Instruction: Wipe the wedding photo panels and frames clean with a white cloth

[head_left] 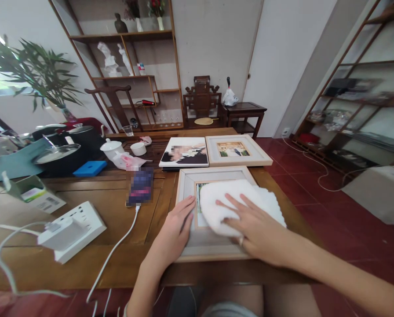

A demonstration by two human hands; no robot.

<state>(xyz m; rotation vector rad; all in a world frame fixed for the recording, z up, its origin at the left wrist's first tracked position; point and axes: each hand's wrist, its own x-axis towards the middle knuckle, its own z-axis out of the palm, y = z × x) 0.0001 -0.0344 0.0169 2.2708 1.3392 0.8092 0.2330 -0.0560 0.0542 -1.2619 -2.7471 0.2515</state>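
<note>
A picture frame (pixel 218 251) with a pale wood edge and a light grey mat lies flat at the front of the wooden table. My left hand (pixel 174 226) rests on its left side, fingers stretched out over the border. Across the frame's middle and right side lies a white cloth (pixel 213 204), covering most of the small picture inside. My right hand (pixel 256 229) presses the cloth down, its fingers spread over the top and a ring on one finger.
Behind lie a second framed picture (pixel 197 152) without a mat and a matted one (pixel 263 156). Left are a phone (pixel 140 187) on a white cable, a power strip (pixel 81 229), a blue box (pixel 90 168), a white lidded pot (pixel 111 149) and dark pans (pixel 60 160).
</note>
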